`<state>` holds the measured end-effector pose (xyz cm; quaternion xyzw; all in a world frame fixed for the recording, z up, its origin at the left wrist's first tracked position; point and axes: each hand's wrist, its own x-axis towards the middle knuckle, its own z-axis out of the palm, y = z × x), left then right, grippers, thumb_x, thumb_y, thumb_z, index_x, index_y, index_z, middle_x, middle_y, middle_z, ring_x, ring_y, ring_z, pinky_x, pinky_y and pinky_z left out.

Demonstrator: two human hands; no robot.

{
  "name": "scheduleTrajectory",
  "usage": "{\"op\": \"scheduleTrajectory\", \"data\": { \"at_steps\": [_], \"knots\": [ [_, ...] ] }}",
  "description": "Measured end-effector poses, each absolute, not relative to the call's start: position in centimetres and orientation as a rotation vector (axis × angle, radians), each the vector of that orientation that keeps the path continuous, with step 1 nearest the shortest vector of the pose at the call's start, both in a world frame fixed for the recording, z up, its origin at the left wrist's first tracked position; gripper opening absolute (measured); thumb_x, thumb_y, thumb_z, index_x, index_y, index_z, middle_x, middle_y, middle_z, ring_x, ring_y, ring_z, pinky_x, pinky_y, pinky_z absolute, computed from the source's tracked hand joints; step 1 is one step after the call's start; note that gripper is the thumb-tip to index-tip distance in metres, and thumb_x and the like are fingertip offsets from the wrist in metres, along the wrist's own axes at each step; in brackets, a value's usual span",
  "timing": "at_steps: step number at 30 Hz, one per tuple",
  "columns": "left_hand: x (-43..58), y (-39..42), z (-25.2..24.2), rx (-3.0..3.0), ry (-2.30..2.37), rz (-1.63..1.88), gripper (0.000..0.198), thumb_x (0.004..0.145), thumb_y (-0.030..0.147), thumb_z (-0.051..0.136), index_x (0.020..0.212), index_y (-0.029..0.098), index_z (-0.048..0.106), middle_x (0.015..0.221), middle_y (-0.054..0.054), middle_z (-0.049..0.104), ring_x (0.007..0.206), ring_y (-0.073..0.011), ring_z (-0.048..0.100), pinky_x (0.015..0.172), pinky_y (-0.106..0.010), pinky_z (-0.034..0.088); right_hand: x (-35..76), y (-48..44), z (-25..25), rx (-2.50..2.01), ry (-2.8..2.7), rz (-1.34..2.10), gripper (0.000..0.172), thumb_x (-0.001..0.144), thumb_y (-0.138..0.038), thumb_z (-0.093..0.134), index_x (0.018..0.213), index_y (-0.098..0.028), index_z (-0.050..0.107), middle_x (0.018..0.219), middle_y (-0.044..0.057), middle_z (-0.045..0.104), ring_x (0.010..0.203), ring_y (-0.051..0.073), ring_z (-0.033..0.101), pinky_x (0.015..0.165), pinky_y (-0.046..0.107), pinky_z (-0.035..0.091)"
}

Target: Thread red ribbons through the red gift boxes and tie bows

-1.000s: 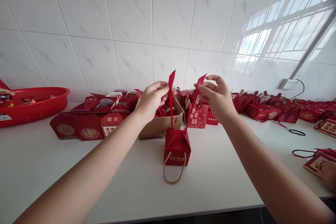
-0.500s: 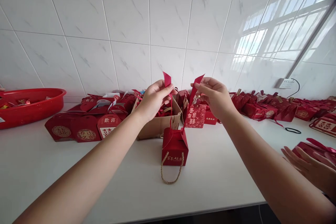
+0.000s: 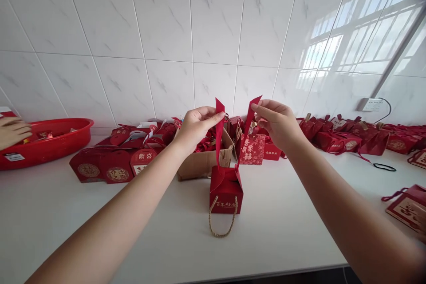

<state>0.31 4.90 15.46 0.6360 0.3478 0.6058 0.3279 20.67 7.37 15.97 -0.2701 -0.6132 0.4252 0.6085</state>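
Observation:
A small red gift box (image 3: 226, 191) with gold lettering stands upright on the white counter, its twisted rope handle (image 3: 222, 234) hanging down the front. Two ends of a red ribbon (image 3: 218, 137) rise from the box top, spread apart. My left hand (image 3: 201, 128) pinches one end between thumb and fingers. Pinched in my right hand (image 3: 274, 120) is the other end, its tip sticking up past the thumb. A red card tag (image 3: 253, 150) with gold characters hangs or stands just behind, near my right hand; what supports it is hidden.
Behind the gift box sits a cardboard box (image 3: 203, 164) of red ribbons. Several red boxes (image 3: 116, 168) stand left, more (image 3: 337, 140) right. Another person's hand (image 3: 15, 132) is at a red basin (image 3: 66, 144). A black loop (image 3: 384, 167) lies right, near a power strip (image 3: 369, 104).
The view has shifted slightly left. Both hands still hold the ribbon ends. Another person's hand has appeared at the basin, and the hand at the right edge has mostly left view.

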Motion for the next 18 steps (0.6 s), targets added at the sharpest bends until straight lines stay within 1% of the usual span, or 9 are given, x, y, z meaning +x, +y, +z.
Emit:
{"op": "scheduleTrajectory", "data": {
  "at_steps": [6,9,12,18],
  "knots": [
    [0.76,4.69,15.76,1.656,0.914,1.673,0.019,0.071,0.036,0.074,0.075,0.018,0.070,0.077,-0.002,0.068,0.073,-0.0141,0.060,0.072,-0.027,0.045,20.34,7.03,16.35,-0.606,-1.479,0.946,0.013,0.072,-0.031,0.073,0.068,-0.021,0.066,0.061,-0.001,0.057,0.055,0.009,0.049,0.051,0.026,0.039],
    [0.91,4.73,16.04,1.651,0.897,1.713,0.018,0.071,0.036,0.074,0.073,0.018,0.071,0.077,-0.003,0.069,0.076,-0.0149,0.060,0.074,-0.027,0.046,20.21,6.82,16.39,-0.611,-1.497,0.942,0.014,0.072,-0.031,0.073,0.068,-0.020,0.066,0.062,-0.001,0.058,0.056,0.009,0.051,0.053,0.026,0.040],
    [1.03,4.73,16.27,1.630,0.911,1.697,0.018,0.070,0.036,0.075,0.075,0.018,0.072,0.081,-0.003,0.070,0.078,-0.0147,0.061,0.077,-0.026,0.046,20.12,6.74,16.26,-0.611,-1.485,0.947,0.015,0.073,-0.032,0.073,0.068,-0.020,0.065,0.062,-0.001,0.058,0.056,0.008,0.050,0.052,0.025,0.039],
    [1.06,4.61,16.42,1.625,0.947,1.699,0.022,0.069,0.039,0.076,0.078,0.019,0.074,0.082,-0.004,0.072,0.075,-0.0137,0.062,0.074,-0.026,0.047,19.92,6.81,16.04,-0.615,-1.462,0.970,0.015,0.074,-0.031,0.072,0.071,-0.018,0.065,0.062,-0.002,0.057,0.053,0.007,0.047,0.050,0.023,0.035]
  ]
}}
